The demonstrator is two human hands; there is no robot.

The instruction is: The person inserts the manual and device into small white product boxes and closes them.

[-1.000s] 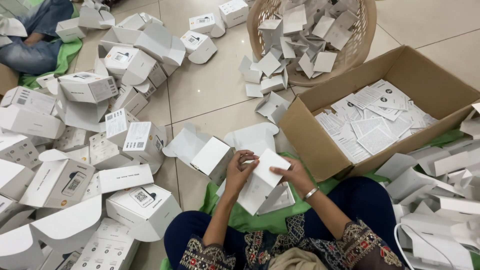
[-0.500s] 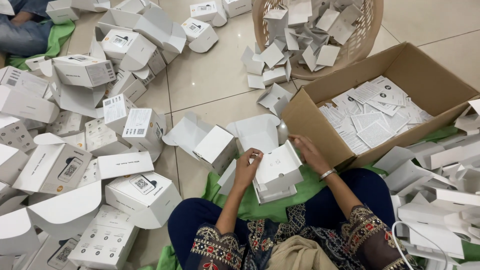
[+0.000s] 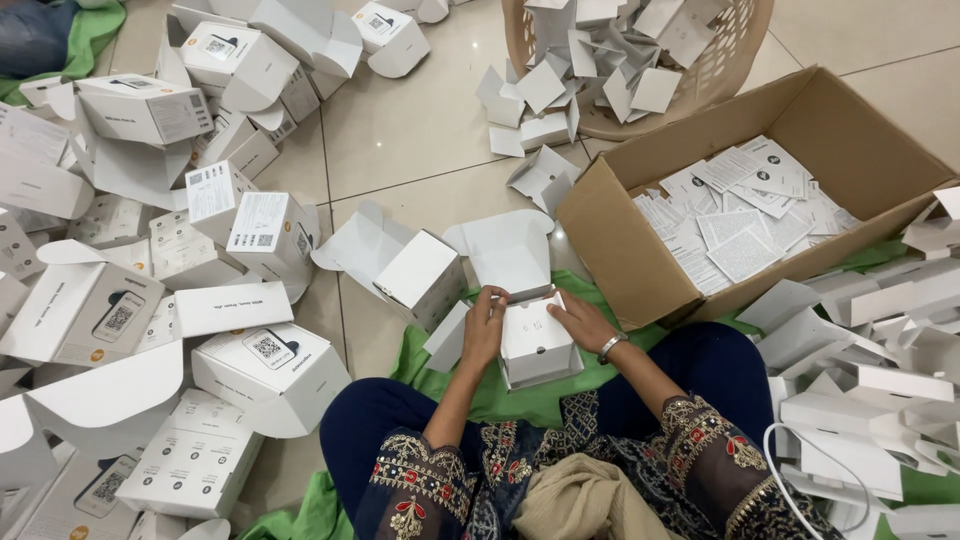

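I sit on the floor over a green cloth (image 3: 520, 395). Between my knees stands a small white cardboard box (image 3: 535, 340) with its lid flap raised behind it. My left hand (image 3: 485, 325) grips the box's left side, fingers curled over its top edge. My right hand (image 3: 583, 322), with a metal bangle at the wrist, rests flat against the box's right side. A second white box (image 3: 420, 275) with open flaps stands just left of it.
Several white boxes (image 3: 150, 300) are heaped across the tiled floor at left. A brown carton (image 3: 800, 120) holding printed leaflets sits at right, a woven basket (image 3: 720, 70) of white inserts behind it. Flattened white cardboard pieces (image 3: 870, 400) lie at the far right. Another person's leg (image 3: 35, 35) shows top left.
A white sheet that my hands held over the box is no longer seen. Both hands now press the box's sides. The view has shifted slightly closer.
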